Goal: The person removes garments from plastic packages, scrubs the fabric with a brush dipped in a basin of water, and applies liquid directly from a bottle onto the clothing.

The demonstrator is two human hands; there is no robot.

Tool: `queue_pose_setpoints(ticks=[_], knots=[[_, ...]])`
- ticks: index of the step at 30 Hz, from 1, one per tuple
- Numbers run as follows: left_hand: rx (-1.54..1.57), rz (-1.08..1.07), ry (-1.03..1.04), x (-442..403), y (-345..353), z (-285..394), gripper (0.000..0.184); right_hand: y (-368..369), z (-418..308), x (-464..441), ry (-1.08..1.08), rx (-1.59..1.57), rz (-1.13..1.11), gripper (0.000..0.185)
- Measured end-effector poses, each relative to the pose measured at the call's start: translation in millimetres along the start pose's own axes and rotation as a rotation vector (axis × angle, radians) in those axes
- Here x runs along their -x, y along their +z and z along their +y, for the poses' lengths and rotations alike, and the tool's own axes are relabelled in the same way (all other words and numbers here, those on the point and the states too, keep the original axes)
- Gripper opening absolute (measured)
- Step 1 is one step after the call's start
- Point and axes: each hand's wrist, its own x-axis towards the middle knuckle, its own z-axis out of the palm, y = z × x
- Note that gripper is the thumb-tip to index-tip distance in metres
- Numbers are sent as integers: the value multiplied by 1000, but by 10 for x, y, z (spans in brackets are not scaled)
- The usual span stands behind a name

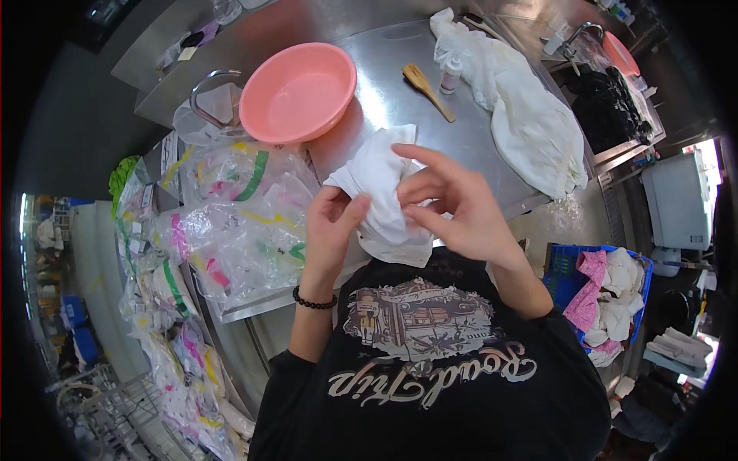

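Note:
A crumpled white cloth garment (377, 173) is between my hands, in front of my chest at the metal table's near edge. My left hand (330, 223) grips its left side, with the thumb pressed on the fabric. At the right side, my right hand (461, 203) has curled fingers and a thumb pinching the cloth, while its index finger reaches over the top. Folds hide part of the fingertips. Beyond the cloth stands a pink basin (296, 88). A wooden-handled brush (430, 92) lies beside a small clear bottle (450, 77).
Clear plastic bags with coloured strips (246, 223) cover the left of the metal table (377, 58). A long white garment (530, 131) lies along its right side. Below right is a blue crate (560, 265) of pink and white cloth. A curved faucet (201, 92) stands left of the basin.

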Motion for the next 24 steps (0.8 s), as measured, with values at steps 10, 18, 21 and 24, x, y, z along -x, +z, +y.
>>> queue_pose_setpoints(ticks=[10,18,21,24], knots=[[-165,-21,111,-60,-79,117,25,217,859,-274,67,134,136,30],[-300,-60,140,-108,-539,197,29,205,653,-475,50,54,88,34],[-27,-31,96,-60,-643,128,31,-43,374,-480,127,92,35,34],[185,-51,50,-8,-737,58,33,-15,257,-511,168,-76,72,33]])
